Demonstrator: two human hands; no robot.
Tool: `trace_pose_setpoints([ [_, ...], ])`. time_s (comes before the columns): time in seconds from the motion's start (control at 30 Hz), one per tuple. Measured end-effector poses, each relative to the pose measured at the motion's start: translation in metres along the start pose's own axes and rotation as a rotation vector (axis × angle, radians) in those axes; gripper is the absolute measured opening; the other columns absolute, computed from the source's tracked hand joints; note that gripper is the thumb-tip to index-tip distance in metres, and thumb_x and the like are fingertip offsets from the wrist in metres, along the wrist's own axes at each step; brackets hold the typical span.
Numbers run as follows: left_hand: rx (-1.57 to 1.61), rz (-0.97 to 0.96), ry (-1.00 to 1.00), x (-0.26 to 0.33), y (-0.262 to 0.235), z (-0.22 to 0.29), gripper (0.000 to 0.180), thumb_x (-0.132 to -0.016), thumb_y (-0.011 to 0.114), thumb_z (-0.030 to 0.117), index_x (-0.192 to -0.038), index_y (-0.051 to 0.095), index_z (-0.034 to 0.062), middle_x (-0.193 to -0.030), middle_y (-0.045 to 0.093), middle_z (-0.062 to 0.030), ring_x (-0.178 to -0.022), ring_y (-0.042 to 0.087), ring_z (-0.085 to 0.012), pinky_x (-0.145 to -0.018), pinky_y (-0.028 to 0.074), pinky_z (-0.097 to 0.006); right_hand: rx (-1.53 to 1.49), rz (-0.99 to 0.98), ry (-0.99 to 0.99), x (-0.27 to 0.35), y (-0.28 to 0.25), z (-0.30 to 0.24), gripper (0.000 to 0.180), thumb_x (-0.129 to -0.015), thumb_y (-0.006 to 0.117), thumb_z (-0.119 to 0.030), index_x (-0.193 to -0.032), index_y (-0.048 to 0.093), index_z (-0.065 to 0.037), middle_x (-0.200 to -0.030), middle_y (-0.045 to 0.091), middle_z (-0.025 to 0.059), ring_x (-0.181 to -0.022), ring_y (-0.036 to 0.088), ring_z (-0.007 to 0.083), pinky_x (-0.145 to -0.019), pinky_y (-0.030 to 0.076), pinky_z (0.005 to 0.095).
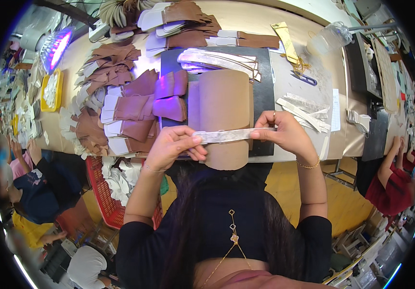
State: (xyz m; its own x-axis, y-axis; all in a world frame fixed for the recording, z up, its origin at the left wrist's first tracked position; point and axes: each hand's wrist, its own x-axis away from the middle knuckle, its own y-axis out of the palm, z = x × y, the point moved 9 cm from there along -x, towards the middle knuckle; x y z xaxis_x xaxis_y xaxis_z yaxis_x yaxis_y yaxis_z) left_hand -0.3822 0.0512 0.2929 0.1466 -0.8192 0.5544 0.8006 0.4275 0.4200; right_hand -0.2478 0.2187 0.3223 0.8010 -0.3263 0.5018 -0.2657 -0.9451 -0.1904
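Clerk: Entry one: the hands and their work?

Operator: Left hand (pixel 171 144), one: grip clamped, thumb and fingers on one end of a pale strip. Pale strip (pixel 226 136), one: crosswise over the near part of a tan rounded form (pixel 224 101), near straight between the hands. Right hand (pixel 287 132), one: grip pinched together on the strip's other end, a short tail showing past the fingertips. Step in hand, as I judge it from my remote station: lining the strip up across the form.

Clerk: And the next move calls for?

Operator: Even tension from both grips, in my judgement. Whether the strip presses on the form, I cannot tell.

Clerk: Entry two: the surface?

Operator: Bench (pixel 340 143), tan-covered. Violet-lit lamp (pixel 57 49); yellow tray (pixel 59 90), white bits inside; heaped brown-and-white pieces (pixel 135 113); black mat (pixel 264 103) beneath the form; dark-blue snips (pixel 305 78); loose whitish strips (pixel 306 113); clear bottle (pixel 328 39).

Clerk: The room?

Operator: Co-worker in dark blue (pixel 48 180), far left; red crate (pixel 102 200) of white pieces; yellow floor (pixel 284 185); co-worker in red (pixel 385 192), far right. Rim items blur on my feed; I leave them unlisted.
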Motion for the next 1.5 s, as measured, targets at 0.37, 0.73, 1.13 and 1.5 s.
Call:
trace_pose_setpoints([
  [0.37, 0.035, -0.017, -0.033, -0.009, -0.018, -0.016, 0.015, -0.087, 0.061, 0.011, -0.087, 0.06, -0.0037, -0.074, 0.066, -0.0182, -0.06, 0.067, -0.0215, -0.055, 0.055, -0.028, -0.304, -0.03, -0.022, -0.007, 0.002, 0.031, 0.025, -0.078, 0.074, -0.023, -0.077, 0.061, -0.002, -0.069, 0.058, -0.0025, -0.064, 0.048, 0.0036, -0.057, 0.039, 0.019],
  [0.73, 0.075, 0.007, -0.044, -0.014, -0.018, -0.023, 0.013, -0.087, 0.059, 0.01, -0.087, 0.06, -0.0034, -0.072, 0.066, -0.0175, -0.057, 0.065, -0.0213, -0.054, 0.055, -0.029, -0.591, 0.01, -0.066, -0.013, 0.014, 0.059, 0.02, -0.081, 0.071, -0.017, -0.085, 0.062, 0.0, -0.078, 0.06, -0.0008, -0.069, 0.053, 0.0037, -0.064, 0.045, 0.0188],
  [1.13, 0.05, 0.059, 0.093, -0.002, -0.014, -0.012, 0.013, -0.085, 0.061, 0.009, -0.084, 0.058, -0.004, -0.07, 0.064, -0.0185, -0.054, 0.063, -0.0221, -0.052, 0.054, -0.03, -0.468, 0.043, -0.143, 0.012, 0.004, 0.05, 0.022, -0.081, 0.071, -0.019, -0.092, 0.065, -0.001, -0.078, 0.059, -0.0018, -0.069, 0.051, 0.0043, -0.063, 0.041, 0.0192],
  [1.5, -0.028, 0.074, 0.244, 0.019, 0.014, 0.034, 0.013, -0.084, 0.064, 0.008, -0.085, 0.056, -0.0014, -0.075, 0.063, -0.0099, -0.069, 0.066, -0.018, -0.06, 0.055, -0.026, -0.06, -0.014, -0.266, 0.021, 0.0, -0.012, 0.021, -0.076, 0.074, -0.02, -0.086, 0.066, -0.002, -0.072, 0.063, 0.0044, -0.066, 0.055, 0.0096, -0.064, 0.044, 0.0233],
])
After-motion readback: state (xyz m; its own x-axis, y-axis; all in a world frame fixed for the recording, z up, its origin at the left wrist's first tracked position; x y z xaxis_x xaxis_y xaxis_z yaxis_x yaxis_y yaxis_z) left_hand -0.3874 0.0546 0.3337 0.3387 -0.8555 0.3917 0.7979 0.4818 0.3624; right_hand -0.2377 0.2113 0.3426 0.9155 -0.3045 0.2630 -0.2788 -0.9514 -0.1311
